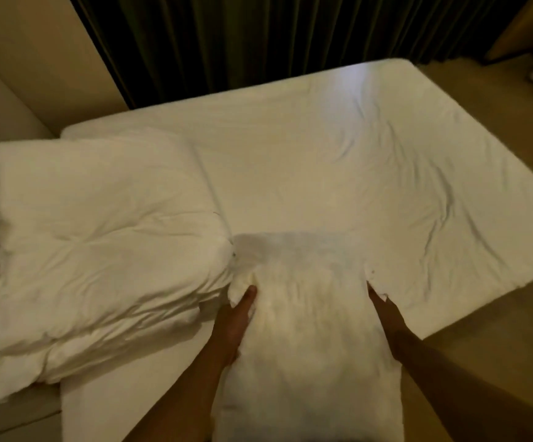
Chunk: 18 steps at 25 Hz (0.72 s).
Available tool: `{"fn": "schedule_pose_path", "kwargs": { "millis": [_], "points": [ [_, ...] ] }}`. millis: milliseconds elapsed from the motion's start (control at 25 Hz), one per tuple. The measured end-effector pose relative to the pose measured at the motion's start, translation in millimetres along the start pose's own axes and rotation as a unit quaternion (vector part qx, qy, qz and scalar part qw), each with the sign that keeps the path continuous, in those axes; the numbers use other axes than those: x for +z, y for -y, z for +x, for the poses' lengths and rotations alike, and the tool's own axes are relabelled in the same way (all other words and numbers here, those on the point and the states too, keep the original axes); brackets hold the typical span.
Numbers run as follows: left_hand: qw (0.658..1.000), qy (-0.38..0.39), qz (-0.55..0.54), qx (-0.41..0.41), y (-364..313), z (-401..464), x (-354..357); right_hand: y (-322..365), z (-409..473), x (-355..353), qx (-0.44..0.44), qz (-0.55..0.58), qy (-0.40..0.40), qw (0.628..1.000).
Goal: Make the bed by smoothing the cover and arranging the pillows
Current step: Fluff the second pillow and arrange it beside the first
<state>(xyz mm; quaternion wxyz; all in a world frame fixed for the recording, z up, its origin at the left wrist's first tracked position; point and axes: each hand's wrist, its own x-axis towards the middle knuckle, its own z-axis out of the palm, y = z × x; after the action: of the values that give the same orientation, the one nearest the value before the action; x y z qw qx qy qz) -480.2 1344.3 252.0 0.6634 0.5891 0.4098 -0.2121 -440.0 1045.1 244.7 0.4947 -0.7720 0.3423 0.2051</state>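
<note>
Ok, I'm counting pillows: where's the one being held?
In the head view, low centre: the held pillow sits between the left hand and right hand, just right of the stacked pillows.

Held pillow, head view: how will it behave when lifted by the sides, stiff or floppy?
Probably floppy: the held pillow bulges between the left hand and right hand, its far corners drooping. Likely light, since both hands hold it by the sides alone. The smooth white cover could slip, though it bunches at the left thumb.

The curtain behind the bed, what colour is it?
Dark green curtain, hanging in plain vertical folds; the head view shows it.
</note>
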Motion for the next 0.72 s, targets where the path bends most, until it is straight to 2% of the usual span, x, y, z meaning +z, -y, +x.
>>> {"fn": "schedule_pose_path", "kwargs": {
  "millis": [120,280,400,520,560,640,720],
  "points": [
    [0.997,-0.036,-0.017,0.060,-51,-26,-39,75,-39,16,-0.073,0.078,0.000,0.994],
    [0.987,-0.068,-0.050,0.138,-118,-48,-112,164,-73,64,-0.131,0.112,0.050,0.984],
    [0.967,-0.109,-0.081,0.214,-177,-54,-202,238,-94,134,-0.184,0.122,0.111,0.969],
    [0.951,-0.086,-0.088,0.283,-234,-62,-300,311,-116,215,-0.164,0.139,0.215,0.953],
    [0.943,-0.083,-0.075,0.312,-240,-66,-324,325,-127,239,-0.170,0.126,0.239,0.948],
    [0.935,-0.118,-0.029,0.332,-230,-65,-357,329,-135,279,-0.220,0.078,0.222,0.947],
    [0.942,-0.170,0.025,0.287,-191,-51,-375,305,-139,310,-0.234,0.014,0.191,0.953]
  ]
}}
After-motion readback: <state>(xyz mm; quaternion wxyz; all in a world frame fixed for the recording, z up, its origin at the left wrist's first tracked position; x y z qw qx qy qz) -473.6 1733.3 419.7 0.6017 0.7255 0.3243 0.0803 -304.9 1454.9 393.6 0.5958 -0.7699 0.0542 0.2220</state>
